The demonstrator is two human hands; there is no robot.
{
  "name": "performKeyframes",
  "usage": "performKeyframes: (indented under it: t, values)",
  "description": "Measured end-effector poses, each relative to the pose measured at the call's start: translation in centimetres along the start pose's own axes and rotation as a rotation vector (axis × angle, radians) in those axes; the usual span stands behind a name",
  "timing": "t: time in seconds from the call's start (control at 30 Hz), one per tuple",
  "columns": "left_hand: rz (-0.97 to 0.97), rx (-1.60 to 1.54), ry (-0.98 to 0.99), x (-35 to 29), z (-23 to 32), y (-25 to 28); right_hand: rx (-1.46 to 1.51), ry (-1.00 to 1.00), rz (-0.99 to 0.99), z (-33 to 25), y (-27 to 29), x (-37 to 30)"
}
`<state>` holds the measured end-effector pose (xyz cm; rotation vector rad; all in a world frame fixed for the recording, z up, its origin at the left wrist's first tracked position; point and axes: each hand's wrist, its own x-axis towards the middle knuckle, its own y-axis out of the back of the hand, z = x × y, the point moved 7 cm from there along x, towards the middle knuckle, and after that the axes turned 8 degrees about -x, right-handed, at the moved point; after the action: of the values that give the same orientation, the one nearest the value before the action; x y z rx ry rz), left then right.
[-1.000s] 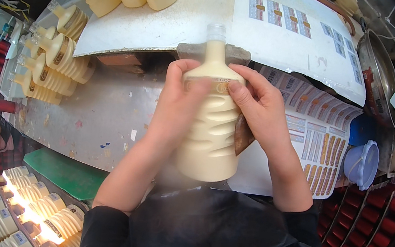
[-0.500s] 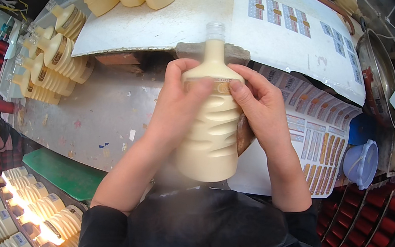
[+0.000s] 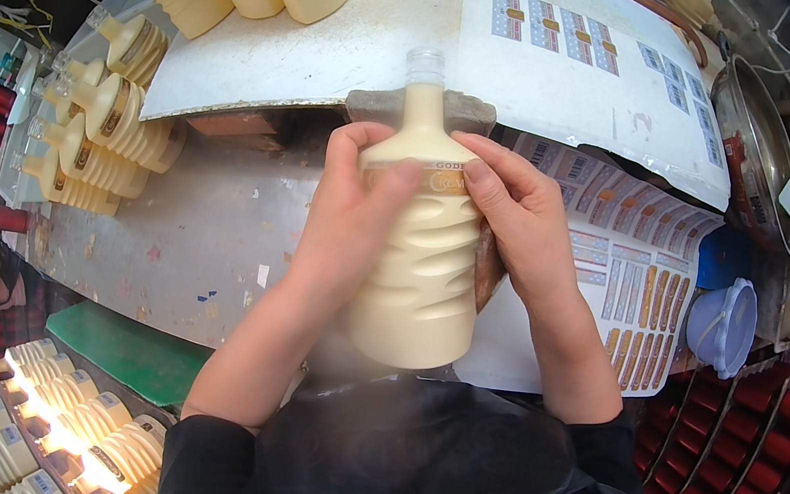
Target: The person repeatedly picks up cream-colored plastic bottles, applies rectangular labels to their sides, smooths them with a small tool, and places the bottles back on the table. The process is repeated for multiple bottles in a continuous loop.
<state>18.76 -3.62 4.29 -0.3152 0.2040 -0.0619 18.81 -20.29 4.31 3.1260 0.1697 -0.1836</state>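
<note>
A cream bottle (image 3: 411,290) with a wavy ribbed body and a clear glass neck lies in front of me, its neck pointing away. Below its shoulder a gold-brown label strip (image 3: 451,181) runs across the front. My left hand (image 3: 354,196) wraps the bottle's left shoulder, its thumb blurred over the strip's left part. From the other side my right hand (image 3: 522,216) grips the shoulder, with the thumb pressed at the strip's right end. The neck rests over a grey-brown block (image 3: 469,113). A brown support piece (image 3: 488,268) shows partly beside the bottle's right flank.
Label sheets (image 3: 644,307) spread to the right, with more labels on the white board (image 3: 578,91) beyond. Cream bottles (image 3: 115,122) stand at left and at far left back. Lower left, labelled bottles (image 3: 84,411) sit in bright light. A lilac bucket (image 3: 722,328) stands right.
My left thumb stays blurred over the label strip, and more of the strip's right part shows now. The bottle and both hands have shifted very slightly left in view.
</note>
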Motion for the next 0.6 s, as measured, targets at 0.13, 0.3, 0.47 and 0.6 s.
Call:
performKeyframes:
  t: [0.13, 0.3, 0.47, 0.6]
  values:
    - [0.001, 0.008, -0.011, -0.01, 0.0, 0.03, 0.032, -0.014, -0.002, 0.2, -0.01, -0.13]
    - [0.009, 0.038, -0.016, 0.03, 0.01, 0.09, 0.041, -0.014, 0.004, 0.34, 0.03, 0.1]
    - [0.007, 0.002, 0.005, 0.01, -0.07, 0.09, 0.131, -0.072, -0.077, 0.14, 0.3, 0.14]
    - [0.009, -0.019, -0.002, 0.12, -0.29, 0.12, 0.103, -0.082, -0.086, 0.04, 0.44, -0.16]
